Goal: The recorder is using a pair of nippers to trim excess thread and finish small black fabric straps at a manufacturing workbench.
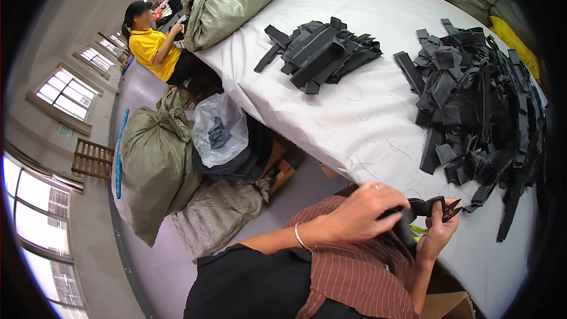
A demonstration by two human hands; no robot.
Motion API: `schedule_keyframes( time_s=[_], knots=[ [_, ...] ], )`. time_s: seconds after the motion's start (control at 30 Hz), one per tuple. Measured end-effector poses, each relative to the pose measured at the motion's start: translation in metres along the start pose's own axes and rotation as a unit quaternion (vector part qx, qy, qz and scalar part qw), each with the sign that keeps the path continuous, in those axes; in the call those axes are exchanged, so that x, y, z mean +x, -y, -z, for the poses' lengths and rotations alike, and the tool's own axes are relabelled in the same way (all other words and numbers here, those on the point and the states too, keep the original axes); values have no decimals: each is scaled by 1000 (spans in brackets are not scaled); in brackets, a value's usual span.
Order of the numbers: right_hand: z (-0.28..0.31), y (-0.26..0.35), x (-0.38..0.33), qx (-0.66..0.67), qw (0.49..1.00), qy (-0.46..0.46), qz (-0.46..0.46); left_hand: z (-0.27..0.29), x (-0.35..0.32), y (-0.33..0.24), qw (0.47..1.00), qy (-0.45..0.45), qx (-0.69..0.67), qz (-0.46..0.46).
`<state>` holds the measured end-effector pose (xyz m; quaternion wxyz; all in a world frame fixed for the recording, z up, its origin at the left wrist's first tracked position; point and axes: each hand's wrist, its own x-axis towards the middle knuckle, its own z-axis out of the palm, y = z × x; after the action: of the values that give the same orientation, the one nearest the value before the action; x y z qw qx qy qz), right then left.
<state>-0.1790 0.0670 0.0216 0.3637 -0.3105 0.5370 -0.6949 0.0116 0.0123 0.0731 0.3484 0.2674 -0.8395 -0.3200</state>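
A long table (331,124) under a white cover curves across the right side of a workroom. On the floor to its left stands a bulging green sack (156,159), with a flatter sack (218,212) lying near it. Another full sack (236,6) rests on the table's far left end; next to it sits a co-worker (152,50) in a yellow shirt, hands raised near something dark that is too small to make out.

On the right of the table is a wide, tangled heap (466,100) of black fabric pieces. Nearer the middle lies a smaller, neater pile (328,50) of similar pieces, well apart from the heap. Below the table's left edge, a clear bag (236,142) holds some grey-blue cloth.

In the foreground, the wearer's brown striped apron (354,277) spreads over the lap. Above it, at the table's near edge, are both hands. The left hand (378,212) has its fingers closed on a black strip (420,205), which stretches across to the right hand (436,236). The right hand's thumb is against the strip's end, and its curled fingers grasp small dark snips (453,208), the pointed blades sticking out to the right. A thin bracelet (299,237) circles the left wrist.
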Motion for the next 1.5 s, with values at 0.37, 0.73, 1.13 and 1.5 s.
schedule_keyframes(
  time_s=[0.37,0.73,1.13,1.5],
  knots=[
    [-8,0,-3,-19,999,5,-34,109,28,-101,726,186,-607,-264],
    [-12,1,-7,-61,996,36,-52,103,32,-104,734,173,-603,-259],
    [-14,0,-3,-47,995,49,-69,104,34,-94,734,186,-602,-253],
    [-7,2,-1,-64,995,31,-74,95,36,-72,742,213,-590,-237]
  ],
)
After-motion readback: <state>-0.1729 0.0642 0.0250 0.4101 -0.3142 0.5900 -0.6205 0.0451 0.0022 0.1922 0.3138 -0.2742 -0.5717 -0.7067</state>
